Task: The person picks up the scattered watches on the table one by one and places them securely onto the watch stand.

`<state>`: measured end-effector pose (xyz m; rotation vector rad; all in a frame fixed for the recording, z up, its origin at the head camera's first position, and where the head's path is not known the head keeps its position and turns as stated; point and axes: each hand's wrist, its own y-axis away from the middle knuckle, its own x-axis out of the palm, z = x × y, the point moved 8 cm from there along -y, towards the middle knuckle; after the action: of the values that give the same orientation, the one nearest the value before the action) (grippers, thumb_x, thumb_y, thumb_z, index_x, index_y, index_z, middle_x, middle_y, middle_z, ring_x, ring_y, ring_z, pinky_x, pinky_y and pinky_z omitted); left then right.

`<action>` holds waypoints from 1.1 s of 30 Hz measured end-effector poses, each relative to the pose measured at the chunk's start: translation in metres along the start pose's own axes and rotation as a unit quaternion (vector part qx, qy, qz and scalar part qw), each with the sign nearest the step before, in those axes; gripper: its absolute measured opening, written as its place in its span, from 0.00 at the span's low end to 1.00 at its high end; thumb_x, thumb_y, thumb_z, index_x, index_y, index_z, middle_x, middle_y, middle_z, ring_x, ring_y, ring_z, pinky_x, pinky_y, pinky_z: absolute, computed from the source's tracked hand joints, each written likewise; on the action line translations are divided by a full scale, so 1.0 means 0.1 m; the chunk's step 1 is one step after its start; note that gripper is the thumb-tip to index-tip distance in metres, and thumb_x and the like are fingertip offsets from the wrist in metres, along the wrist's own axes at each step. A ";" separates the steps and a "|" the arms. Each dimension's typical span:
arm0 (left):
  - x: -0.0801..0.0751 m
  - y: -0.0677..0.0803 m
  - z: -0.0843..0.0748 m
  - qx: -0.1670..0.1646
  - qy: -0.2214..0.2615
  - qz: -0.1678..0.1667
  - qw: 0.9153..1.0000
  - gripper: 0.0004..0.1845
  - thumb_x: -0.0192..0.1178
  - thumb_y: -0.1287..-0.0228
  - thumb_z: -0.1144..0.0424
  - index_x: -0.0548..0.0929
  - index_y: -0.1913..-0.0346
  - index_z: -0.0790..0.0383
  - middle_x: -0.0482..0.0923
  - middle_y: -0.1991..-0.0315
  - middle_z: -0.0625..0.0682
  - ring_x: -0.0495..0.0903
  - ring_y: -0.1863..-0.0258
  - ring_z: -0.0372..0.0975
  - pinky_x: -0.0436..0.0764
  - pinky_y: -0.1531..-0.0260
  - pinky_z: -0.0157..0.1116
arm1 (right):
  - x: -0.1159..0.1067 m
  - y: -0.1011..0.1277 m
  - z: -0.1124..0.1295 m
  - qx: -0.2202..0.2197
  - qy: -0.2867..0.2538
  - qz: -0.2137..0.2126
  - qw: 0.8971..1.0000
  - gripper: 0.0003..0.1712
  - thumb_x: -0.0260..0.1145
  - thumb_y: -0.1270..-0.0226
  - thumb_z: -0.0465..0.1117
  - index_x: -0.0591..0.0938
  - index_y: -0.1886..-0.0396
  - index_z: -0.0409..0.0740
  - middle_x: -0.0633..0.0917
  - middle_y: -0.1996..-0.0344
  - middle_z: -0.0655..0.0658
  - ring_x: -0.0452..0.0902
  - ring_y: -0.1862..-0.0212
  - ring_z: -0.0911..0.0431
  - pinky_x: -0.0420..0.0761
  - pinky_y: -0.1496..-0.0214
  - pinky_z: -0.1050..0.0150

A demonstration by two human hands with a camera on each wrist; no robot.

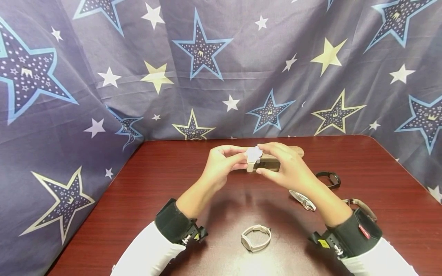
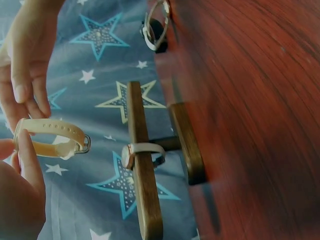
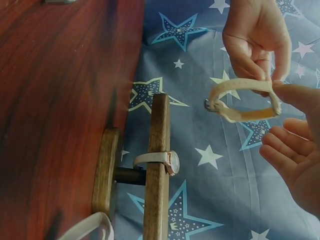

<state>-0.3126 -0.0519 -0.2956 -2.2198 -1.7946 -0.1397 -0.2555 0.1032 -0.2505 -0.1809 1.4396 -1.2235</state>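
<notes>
Both hands hold one cream-strapped watch [image 1: 253,156] above the table, its strap curved into a loop [image 3: 242,100]. My left hand [image 1: 237,159] pinches the strap from the left [image 2: 50,136]. My right hand [image 1: 265,160] grips the other side, thumb on the strap. Just behind the hands stands a wooden T-bar stand [image 1: 276,164]. A second pale watch [image 3: 159,160] is wrapped around its bar [image 2: 142,200].
On the red-brown table [image 1: 165,191] lie a cream watch [image 1: 256,238] near the front, a silver watch [image 1: 303,200], a black band [image 1: 329,179] and another watch [image 1: 362,205] by my right wrist. Star-printed cloth [image 1: 207,76] hangs behind and at both sides.
</notes>
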 end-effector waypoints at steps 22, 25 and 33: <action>0.19 0.12 -0.14 0.102 -0.109 0.143 0.978 0.25 0.70 0.50 0.79 0.79 0.46 0.72 0.83 0.56 0.56 0.84 0.57 0.42 0.83 0.56 0.40 | -0.11 0.00 0.05 -0.059 -0.056 -0.081 0.993 0.26 0.80 0.58 0.34 0.84 0.55 0.37 0.87 0.60 0.46 0.83 0.59 0.52 0.76 0.55 0.66; 0.22 0.17 -0.25 0.189 -0.191 0.158 0.950 0.31 0.75 0.55 0.76 0.78 0.43 0.69 0.82 0.50 0.57 0.82 0.52 0.44 0.82 0.52 0.40 | -0.12 0.00 0.06 -0.066 -0.054 -0.081 0.993 0.27 0.80 0.59 0.33 0.84 0.54 0.36 0.87 0.60 0.46 0.83 0.60 0.51 0.76 0.56 0.65; 0.30 0.25 -0.31 0.275 -0.242 0.172 0.915 0.29 0.75 0.54 0.74 0.80 0.45 0.73 0.82 0.49 0.59 0.84 0.55 0.42 0.84 0.56 0.40 | -0.06 0.04 0.05 -0.045 -0.082 -0.053 0.994 0.28 0.80 0.59 0.30 0.84 0.52 0.35 0.86 0.55 0.42 0.81 0.52 0.49 0.72 0.42 0.72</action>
<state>-0.2782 -0.0369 -0.2627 -2.1911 -1.3528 0.9412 -0.2474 0.1067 -0.2485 -0.4148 1.3567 -1.2024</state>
